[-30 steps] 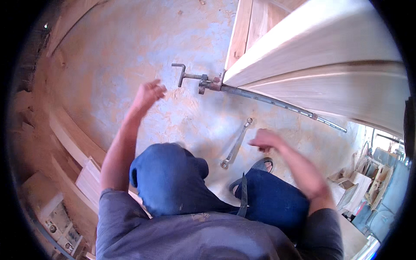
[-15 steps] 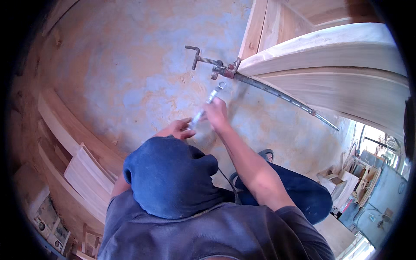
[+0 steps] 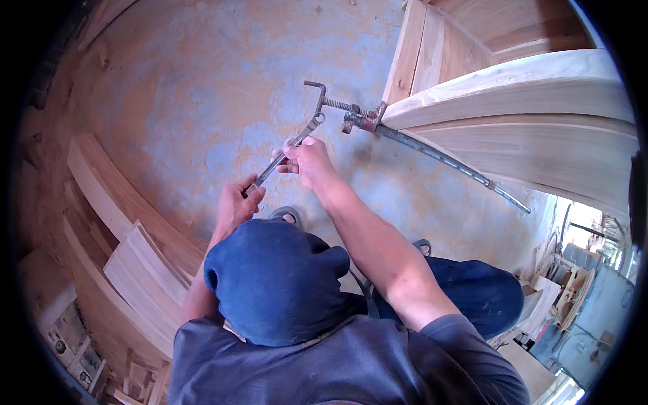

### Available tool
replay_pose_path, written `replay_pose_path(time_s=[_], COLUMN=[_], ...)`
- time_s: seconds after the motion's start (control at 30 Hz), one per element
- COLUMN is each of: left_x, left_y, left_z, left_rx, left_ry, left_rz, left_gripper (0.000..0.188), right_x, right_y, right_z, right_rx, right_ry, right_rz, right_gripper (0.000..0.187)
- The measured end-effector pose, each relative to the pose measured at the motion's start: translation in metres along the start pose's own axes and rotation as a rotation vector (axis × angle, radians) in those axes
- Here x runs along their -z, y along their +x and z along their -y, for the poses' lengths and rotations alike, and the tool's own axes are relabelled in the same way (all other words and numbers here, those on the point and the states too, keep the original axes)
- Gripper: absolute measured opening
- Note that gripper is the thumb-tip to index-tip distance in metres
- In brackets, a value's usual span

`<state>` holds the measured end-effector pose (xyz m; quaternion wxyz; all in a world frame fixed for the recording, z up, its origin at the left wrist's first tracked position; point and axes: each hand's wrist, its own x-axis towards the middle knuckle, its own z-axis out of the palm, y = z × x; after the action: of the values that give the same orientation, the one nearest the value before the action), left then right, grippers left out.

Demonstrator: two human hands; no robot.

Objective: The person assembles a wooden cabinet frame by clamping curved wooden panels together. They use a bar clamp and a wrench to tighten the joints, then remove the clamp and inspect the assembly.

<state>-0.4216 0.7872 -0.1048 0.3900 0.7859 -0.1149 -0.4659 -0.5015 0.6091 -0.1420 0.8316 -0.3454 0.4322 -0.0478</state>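
A metal ring spanner (image 3: pixel 267 173) slants upward between my hands. Its lower end is gripped in my left hand (image 3: pixel 236 206), fingers closed around it. My right hand (image 3: pixel 310 164) pinches the shaft higher up. The spanner's ring end overlaps the bent crank handle of a bar clamp (image 3: pixel 432 154) in the view; whether they touch I cannot tell. This clamp has a threaded screw and a reddish jaw, and it is set against the corner of a pale wooden piece (image 3: pixel 513 88) on the right.
More wooden boards (image 3: pixel 118 202) lean along the left side. The floor (image 3: pixel 202 101) is worn, bluish and tan. At the lower right stand a grey-blue cabinet (image 3: pixel 597 337) and wood scraps. My sandalled foot (image 3: pixel 289 214) shows in front of me.
Both hands and the spanner have shifted left and upward. The spanner's lower end, earlier beside open left fingers, is now gripped by them. The ring end sits nearer the clamp handle.
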Motion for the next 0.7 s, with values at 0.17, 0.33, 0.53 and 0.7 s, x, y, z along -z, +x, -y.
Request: replay_pose_path(time_s=[0.17,0.33,0.53,0.7], left_x=[-0.005,0.028,0.075,0.05], left_y=[0.031,0.081,0.152,0.177], left_z=[0.035,0.034,-0.066,-0.194], left_rx=[0.048,-0.173,-0.478,-0.838], left_ry=[-0.149,0.083,0.416,0.542], left_rz=[0.034,-0.147,-0.473,-0.349], left_gripper=[0.043,0.033,0.033,0.036], right_x=[0.001,0.015,0.051,0.036], right_y=[0.011,0.0,-0.034,-0.089], right_z=[0.002,0.015,0.038,0.104], right_rx=[-0.001,-0.105,0.177,0.706], right_ry=[-0.108,-0.317,-0.657,-0.735], right_rz=[-0.022,0.004,-0.117,-0.179], right_gripper=[0.016,0.027,0.032,0.024])
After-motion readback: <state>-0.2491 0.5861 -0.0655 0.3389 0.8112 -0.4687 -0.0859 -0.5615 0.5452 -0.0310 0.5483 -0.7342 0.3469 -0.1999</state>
